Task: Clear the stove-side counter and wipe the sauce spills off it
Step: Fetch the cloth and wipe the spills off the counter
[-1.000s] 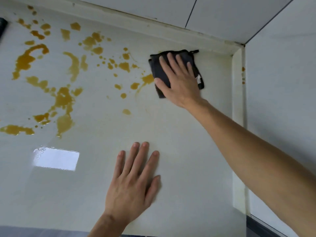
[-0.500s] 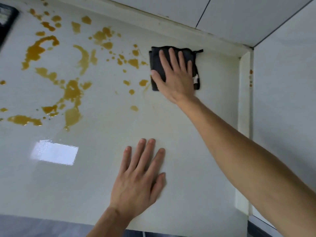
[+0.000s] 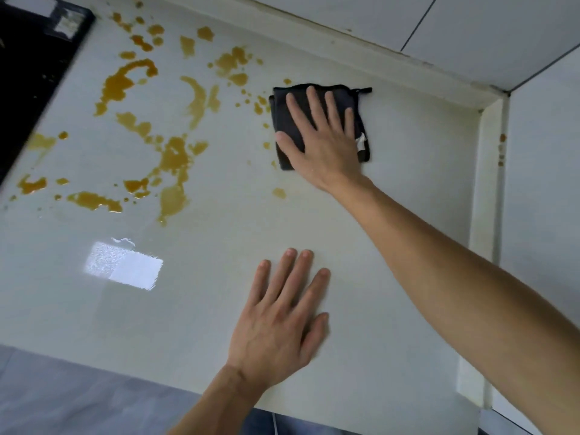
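Cloth (image 3: 284,120) lies near the back wall, right hand (image 3: 326,142) pressing it flat with straight fingers. Spills (image 3: 172,152) spread to its left. Left hand (image 3: 279,321) rests flat, fingers straight, on the counter (image 3: 392,277).

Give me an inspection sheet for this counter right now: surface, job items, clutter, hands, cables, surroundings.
Surface: pale glossy counter, window glare near the front.
Job's things: brown sauce spills across the left and back; folded dark cloth at the back right.
Clutter: nothing seen.
Grippers: right hand flat, pressing the cloth; left hand flat on bare counter near the front edge.
Cables: nothing seen.
Surroundings: black stove at far left; tiled wall behind; brown specks on the right wall.
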### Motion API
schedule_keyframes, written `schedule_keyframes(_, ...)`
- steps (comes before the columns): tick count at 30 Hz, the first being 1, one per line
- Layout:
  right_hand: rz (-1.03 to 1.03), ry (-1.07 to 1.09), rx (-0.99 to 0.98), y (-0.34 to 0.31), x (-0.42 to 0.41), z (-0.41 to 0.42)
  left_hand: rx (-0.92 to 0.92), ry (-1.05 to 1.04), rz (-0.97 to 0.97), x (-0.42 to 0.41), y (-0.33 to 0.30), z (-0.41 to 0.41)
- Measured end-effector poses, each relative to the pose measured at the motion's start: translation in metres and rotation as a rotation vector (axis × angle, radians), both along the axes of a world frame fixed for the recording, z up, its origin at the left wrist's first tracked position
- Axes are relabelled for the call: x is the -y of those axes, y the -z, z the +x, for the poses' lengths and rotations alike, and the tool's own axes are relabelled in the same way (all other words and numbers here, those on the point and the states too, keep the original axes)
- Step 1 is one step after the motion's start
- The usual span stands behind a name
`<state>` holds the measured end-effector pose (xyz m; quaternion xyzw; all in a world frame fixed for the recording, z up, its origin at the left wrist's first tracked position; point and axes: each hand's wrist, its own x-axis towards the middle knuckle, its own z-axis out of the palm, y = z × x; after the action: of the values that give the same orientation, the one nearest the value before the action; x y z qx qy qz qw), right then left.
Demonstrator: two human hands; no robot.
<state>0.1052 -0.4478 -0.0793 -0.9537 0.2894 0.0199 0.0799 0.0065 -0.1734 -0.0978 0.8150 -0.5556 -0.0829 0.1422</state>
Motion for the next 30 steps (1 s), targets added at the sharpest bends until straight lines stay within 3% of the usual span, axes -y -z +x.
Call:
schedule_keyframes(3, -0.079, -0.258, 0.031, 0.005, -0.044, -0.038, 0.011, 0.002, 0.014, 0.0, -0.002, 0.001)
schedule_keyframes(6, -0.071, -0.403, -0.001, 0.003, -0.031, -0.08, 0.007, 0.011, 0.023, 0.0, -0.003, 0.0)
schedule_keyframes(10, -0.073, -0.172, -0.049, -0.005, -0.005, -0.058, -0.003, 0.008, 0.013, -0.001, -0.004, 0.001)
schedule_keyframes(13, 0.006, -0.061, -0.035, -0.005, -0.036, -0.024, -0.017, -0.001, 0.008, -0.001, -0.01, 0.002)
schedule_keyframes(18, -0.038, -0.419, -0.044, -0.001, -0.092, -0.063, -0.025, -0.059, -0.151, -0.023, -0.017, 0.015)
schedule_keyframes(23, -0.018, -0.336, -0.06, -0.003, -0.107, -0.108, 0.025, -0.361, -0.101, -0.074, -0.012, 0.036)
schedule_keyframes(28, -0.02, -0.606, -0.024, 0.006, -0.137, -0.055, 0.021, -0.441, -0.053, -0.083, -0.005, 0.042)
schedule_keyframes(30, -0.006, -0.601, -0.031, 0.005, -0.127, -0.018, 0.034, -0.461, -0.056, -0.081, -0.003, 0.043)
